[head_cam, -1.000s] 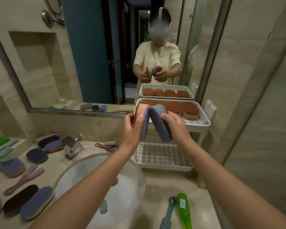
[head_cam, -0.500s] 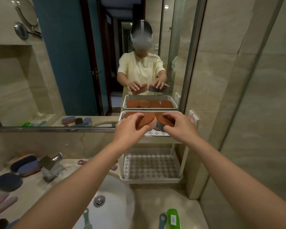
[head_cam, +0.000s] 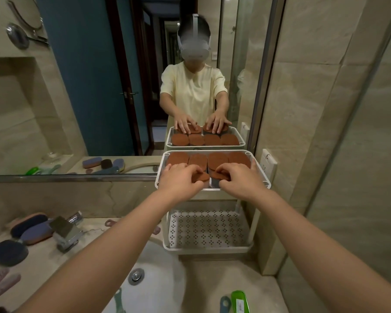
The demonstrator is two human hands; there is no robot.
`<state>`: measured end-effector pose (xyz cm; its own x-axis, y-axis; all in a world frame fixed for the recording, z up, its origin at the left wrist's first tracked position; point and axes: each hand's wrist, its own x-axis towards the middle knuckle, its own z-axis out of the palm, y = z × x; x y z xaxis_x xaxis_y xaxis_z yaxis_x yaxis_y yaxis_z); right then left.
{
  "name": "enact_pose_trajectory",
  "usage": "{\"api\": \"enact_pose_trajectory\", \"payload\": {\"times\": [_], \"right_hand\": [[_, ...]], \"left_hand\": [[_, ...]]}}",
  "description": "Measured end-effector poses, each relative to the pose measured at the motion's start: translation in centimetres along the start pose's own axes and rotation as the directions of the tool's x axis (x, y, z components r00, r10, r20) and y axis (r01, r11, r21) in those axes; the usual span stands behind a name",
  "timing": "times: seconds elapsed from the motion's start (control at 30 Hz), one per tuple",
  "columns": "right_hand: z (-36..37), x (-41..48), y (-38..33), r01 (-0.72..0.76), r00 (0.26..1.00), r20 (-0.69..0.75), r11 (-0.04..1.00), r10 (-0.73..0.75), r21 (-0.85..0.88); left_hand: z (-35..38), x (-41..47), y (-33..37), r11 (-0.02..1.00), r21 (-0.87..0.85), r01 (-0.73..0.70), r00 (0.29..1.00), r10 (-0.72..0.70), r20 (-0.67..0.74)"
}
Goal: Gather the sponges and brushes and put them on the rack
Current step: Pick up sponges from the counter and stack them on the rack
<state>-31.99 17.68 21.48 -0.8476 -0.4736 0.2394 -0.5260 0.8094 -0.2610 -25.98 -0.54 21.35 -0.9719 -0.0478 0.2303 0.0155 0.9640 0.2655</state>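
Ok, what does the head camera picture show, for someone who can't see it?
A left hand and right hand each grip a brown-topped sponge, left sponge and right sponge, at the front of a white rack's top tray, with four more sponges in a row behind. Blue sponges lie on the counter by the sink.

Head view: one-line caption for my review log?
Left hand and right hand each grip a brown-topped sponge on the white rack's top tier.
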Motion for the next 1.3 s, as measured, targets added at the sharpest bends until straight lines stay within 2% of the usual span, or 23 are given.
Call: {"api": "enact_pose_trajectory", "payload": {"times": [0.13, 0.27, 0.4, 0.5, 0.63, 0.73, 0.9, 1.07, 1.3], "right_hand": [[1.6, -1.1, 0.6, 0.025, 0.996, -0.085, 0.997, -0.019, 0.08], [2.6, -2.0, 0.5, 0.088, 0.975, -0.211, 0.994, -0.074, 0.059], [3.0, -2.4, 0.2, 0.089, 0.945, -0.323, 0.991, -0.051, 0.104], [3.5, -3.2, -0.5, 0.142, 0.912, -0.407, 0.97, -0.051, 0.197], [4.3, -5.2, -2.5, 0.241, 0.872, -0.484, 0.928, -0.079, 0.283], [4.9, -6.8, -4.4, 0.341, 0.834, -0.535, 0.886, -0.132, 0.314], [6.4, -8.0, -8.4, 0.351, 0.901, -0.39, 0.847, -0.19, 0.398], [8.8, -8.8, -11.7, 0.324, 0.933, -0.295, 0.835, -0.205, 0.445], [12.4, -9.8, -18.0, 0.357, 0.934, -0.187, 0.775, -0.304, 0.522]], "left_hand": [[1.5, -0.2, -0.6, 0.999, -0.051, -0.009, 0.998, 0.006, -0.055], [2.5, -0.5, -0.7, 0.998, -0.038, -0.057, 0.987, 0.05, -0.152], [2.5, -0.6, -0.8, 0.996, -0.053, -0.07, 0.98, 0.059, -0.192], [2.3, -1.6, -0.4, 0.982, -0.145, -0.119, 0.955, 0.073, -0.286], [2.3, -4.2, -0.4, 0.943, -0.295, -0.152, 0.91, 0.017, -0.414], [2.6, -6.8, -1.2, 0.93, -0.332, -0.158, 0.88, -0.02, -0.474], [2.8, -11.3, -3.6, 0.939, -0.332, -0.089, 0.867, -0.092, -0.491], [2.6, -15.6, -6.4, 0.946, -0.323, 0.025, 0.865, -0.182, -0.468], [2.0, -22.3, -10.8, 0.919, -0.354, 0.174, 0.818, -0.335, -0.468]]}}
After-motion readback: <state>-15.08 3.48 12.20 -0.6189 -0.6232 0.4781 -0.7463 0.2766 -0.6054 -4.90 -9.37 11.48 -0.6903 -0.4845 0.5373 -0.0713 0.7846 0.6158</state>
